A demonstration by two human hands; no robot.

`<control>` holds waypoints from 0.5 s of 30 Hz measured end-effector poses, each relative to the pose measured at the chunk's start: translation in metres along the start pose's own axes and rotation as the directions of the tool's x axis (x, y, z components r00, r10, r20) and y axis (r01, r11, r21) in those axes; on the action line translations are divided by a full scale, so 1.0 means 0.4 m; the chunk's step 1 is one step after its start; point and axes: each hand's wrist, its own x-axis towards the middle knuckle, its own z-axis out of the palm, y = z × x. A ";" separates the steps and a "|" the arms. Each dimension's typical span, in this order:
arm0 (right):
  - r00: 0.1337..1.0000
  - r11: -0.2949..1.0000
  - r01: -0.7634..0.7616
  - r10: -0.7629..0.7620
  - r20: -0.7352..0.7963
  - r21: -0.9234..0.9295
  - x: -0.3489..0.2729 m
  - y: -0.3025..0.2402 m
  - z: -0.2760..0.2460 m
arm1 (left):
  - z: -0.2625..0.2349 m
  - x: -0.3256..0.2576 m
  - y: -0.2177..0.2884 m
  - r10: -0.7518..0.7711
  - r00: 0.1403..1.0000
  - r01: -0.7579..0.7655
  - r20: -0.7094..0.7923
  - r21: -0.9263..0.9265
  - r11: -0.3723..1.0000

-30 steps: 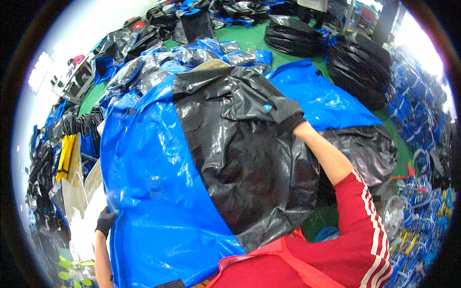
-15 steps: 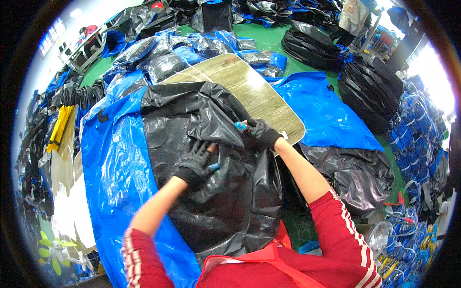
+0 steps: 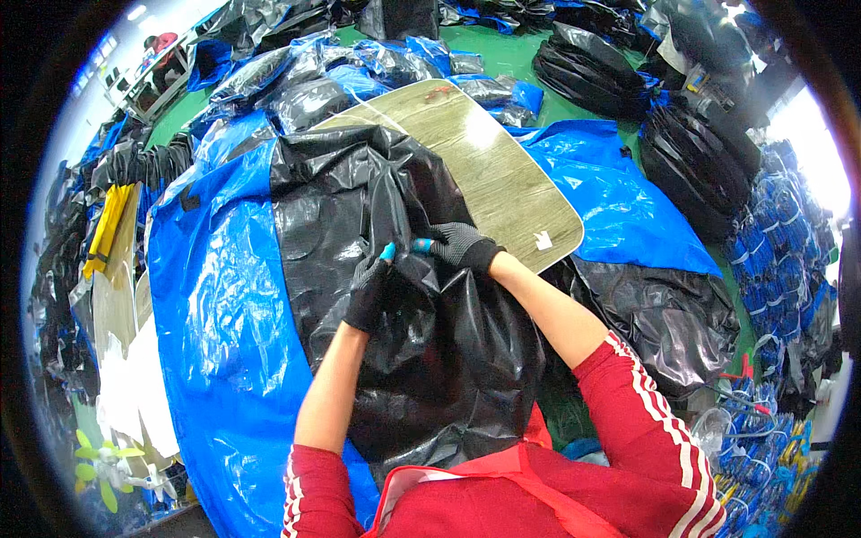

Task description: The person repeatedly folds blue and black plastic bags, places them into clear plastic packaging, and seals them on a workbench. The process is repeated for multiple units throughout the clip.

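A large sheet of shiny black plastic (image 3: 421,350) lies bunched over a blue plastic sheet (image 3: 220,314) on a wood-grain table (image 3: 489,170). My left hand (image 3: 369,285), in a black glove with blue fingertips, pinches a fold of the black plastic near the middle of the sheet. Just to its right, my right hand (image 3: 459,245), gloved the same way, grips the same fold. The two hands nearly touch. Both forearms reach in from the lower edge, in red sleeves with white stripes.
More blue plastic (image 3: 619,197) hangs off the table's right side over another black sheet (image 3: 664,314). Piles of black and blue bundles (image 3: 691,152) lie on the green floor (image 3: 502,49) at the back and right. Yellow and white pieces (image 3: 108,233) lie at the left.
The black plastic has been pulled toward me, baring more of the wood-grain table. My hands have come together on one fold near the sheet's middle.
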 end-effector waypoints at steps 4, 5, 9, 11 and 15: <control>0.991 0.977 0.027 0.002 -0.135 0.213 0.001 0.018 -0.046 | -0.115 0.007 0.027 0.368 0.924 -0.350 0.107 0.625 0.698; 0.987 0.974 -0.049 0.081 -0.140 0.220 0.008 0.016 -0.096 | -0.139 0.004 0.022 0.599 0.801 -0.390 0.016 0.774 0.500; 0.952 0.919 -0.098 -0.025 -0.305 -0.381 0.071 0.012 -0.394 | -0.137 -0.006 -0.042 0.385 0.893 -0.241 0.233 0.970 -0.028; 0.896 0.825 -0.190 -0.077 -0.438 -0.532 0.101 0.024 -0.507 | -0.125 -0.006 -0.066 0.481 0.858 -0.237 0.178 0.969 0.063; 0.979 0.435 0.202 -0.090 0.180 -0.878 -0.013 0.055 -0.508 | -0.105 0.009 -0.040 0.379 0.917 -0.163 0.126 0.984 0.068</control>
